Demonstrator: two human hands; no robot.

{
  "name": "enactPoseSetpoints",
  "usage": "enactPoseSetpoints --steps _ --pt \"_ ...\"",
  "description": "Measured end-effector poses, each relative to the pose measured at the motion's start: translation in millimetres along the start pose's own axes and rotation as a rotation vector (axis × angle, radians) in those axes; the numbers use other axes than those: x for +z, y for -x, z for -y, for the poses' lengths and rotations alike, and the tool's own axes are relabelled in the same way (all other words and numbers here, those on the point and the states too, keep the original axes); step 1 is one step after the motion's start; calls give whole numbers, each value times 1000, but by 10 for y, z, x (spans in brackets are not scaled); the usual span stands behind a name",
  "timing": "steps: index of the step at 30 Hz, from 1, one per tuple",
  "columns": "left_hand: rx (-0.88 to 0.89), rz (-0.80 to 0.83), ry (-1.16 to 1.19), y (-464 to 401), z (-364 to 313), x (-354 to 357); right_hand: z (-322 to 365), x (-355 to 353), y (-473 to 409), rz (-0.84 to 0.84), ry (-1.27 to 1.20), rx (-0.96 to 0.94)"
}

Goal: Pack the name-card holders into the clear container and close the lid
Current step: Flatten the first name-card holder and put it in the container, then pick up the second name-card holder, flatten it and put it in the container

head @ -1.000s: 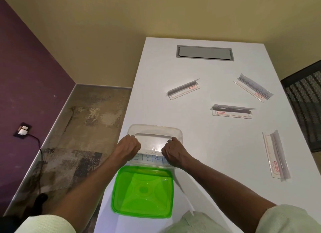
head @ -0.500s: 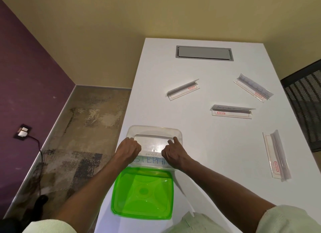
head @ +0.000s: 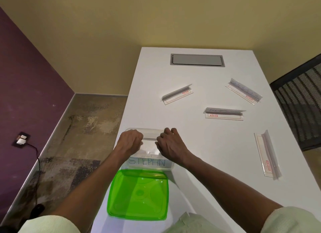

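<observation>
1. On the white desk (head: 217,146), four name-card holders lie loose and well apart: one far centre (head: 177,94), one far right (head: 243,91), one mid-desk (head: 224,113), one at the right edge (head: 267,154).
2. The clear container (head: 151,165) sits at the near left edge with at least one holder (head: 147,161), lettered "STEPHN", inside; packing looks barely begun.
3. The green lid (head: 138,194) lies off, just in front of the container, closing not yet done.
4. Both hands work over the container: left hand (head: 130,141) and right hand (head: 171,142) have fingers curled down inside it, apparently pinching a clear holder (head: 149,136) by its ends, though the grip itself is hidden.
</observation>
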State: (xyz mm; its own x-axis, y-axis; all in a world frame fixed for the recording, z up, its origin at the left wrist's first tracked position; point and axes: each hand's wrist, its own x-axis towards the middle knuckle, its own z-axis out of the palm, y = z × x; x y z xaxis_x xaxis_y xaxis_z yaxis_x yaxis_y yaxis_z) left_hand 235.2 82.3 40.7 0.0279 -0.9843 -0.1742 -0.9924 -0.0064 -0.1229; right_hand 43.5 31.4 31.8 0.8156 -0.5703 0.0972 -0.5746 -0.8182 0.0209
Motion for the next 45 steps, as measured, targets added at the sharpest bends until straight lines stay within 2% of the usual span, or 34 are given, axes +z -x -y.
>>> enactPoseSetpoints --steps 6,11,15,28,37,41,45 --pt "-152 -179 252 -6 -200 -119 -245 -38 246 -120 -14 123" --pt "-181 -191 474 4 -435 -285 -525 -88 528 -146 5 221" --pt "-157 -194 502 -30 -678 -399 -802 -176 796 -165 30 324" --pt "-131 -167 611 -337 -1877 -775 -1685 -298 1905 -31 -1 524" --pt "-56 -170 651 -542 -2746 -909 -2255 -232 2689 -116 -39 568" --pt "-20 -138 656 -691 -3154 -890 -2519 -156 2971 -96 -102 654" --pt "-16 -83 691 -839 -3547 -835 -2774 15 3211 30 -308 849"
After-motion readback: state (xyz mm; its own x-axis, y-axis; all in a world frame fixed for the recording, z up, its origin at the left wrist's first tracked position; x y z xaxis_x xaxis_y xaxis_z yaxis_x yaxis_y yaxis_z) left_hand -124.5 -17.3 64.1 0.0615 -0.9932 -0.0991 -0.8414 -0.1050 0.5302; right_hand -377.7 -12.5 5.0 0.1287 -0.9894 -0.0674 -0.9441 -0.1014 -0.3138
